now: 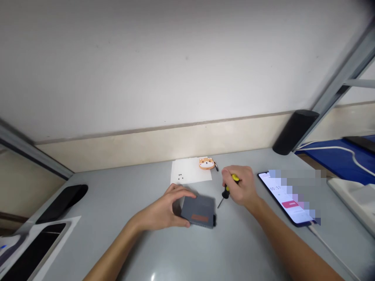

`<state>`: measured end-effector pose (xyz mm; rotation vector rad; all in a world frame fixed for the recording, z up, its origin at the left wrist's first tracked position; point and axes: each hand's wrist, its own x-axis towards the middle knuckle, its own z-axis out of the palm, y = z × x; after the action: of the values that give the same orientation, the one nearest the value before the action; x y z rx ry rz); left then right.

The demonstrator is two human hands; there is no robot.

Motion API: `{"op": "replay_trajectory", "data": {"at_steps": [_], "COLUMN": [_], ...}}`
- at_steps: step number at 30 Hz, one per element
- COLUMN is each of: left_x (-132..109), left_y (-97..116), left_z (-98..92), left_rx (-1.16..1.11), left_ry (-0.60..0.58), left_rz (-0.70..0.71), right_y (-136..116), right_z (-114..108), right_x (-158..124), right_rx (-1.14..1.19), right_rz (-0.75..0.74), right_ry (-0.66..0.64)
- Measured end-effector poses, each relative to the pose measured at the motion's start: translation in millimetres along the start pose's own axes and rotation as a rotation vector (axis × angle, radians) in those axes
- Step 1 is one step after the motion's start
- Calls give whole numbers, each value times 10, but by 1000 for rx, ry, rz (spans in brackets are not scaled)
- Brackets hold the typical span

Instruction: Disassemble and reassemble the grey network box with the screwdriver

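Note:
A flat dark grey box with a reddish-brown label lies on the grey table. My left hand grips its left side, fingers on the far edge and thumb on the near edge. A small black part sticks out at the box's right corner. My right hand is closed around a yellow and black screwdriver. The screwdriver's tip points down and left, just right of the box and apart from it. Behind the box, several tiny black screws rest on a white sheet of paper.
An orange dog-face case sits on the paper's right side. To the right lie a lit phone with a white cable and a black cylinder. At left are a black object and a dark-screened device.

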<state>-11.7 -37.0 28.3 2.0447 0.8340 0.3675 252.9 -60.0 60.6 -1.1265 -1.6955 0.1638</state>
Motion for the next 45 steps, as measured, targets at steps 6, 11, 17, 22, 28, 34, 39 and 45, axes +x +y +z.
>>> {"op": "replay_trajectory", "data": {"at_steps": [6,11,17,22,28,34,39,45], "left_x": [46,23,40,62,55,46,13,-68], "left_y": [-23,-180,-452,-459,-445,-452,-182,208], "left_z": [125,-51,-218,-183,-195,-222,-121,171], "left_rx": [59,254,583,619,624,593,392,284], "left_ry": [90,319,411,409,426,433,425,54], "left_rz": [32,47,43,109,157,167,210,206], "right_y": [-8,33,52,60,90,84,42,-49], "right_z": [61,61,64,59,59,38,4,4], "right_x": [-25,-28,-32,-31,-35,-31,-6,5], "right_rx": [-60,-89,-99,-106,-120,-84,-95,-88], "right_rz": [-136,-145,-210,-223,-208,-205,-250,-254], "right_ry": [-1,34,61,49,38,66,-5,-97]}}
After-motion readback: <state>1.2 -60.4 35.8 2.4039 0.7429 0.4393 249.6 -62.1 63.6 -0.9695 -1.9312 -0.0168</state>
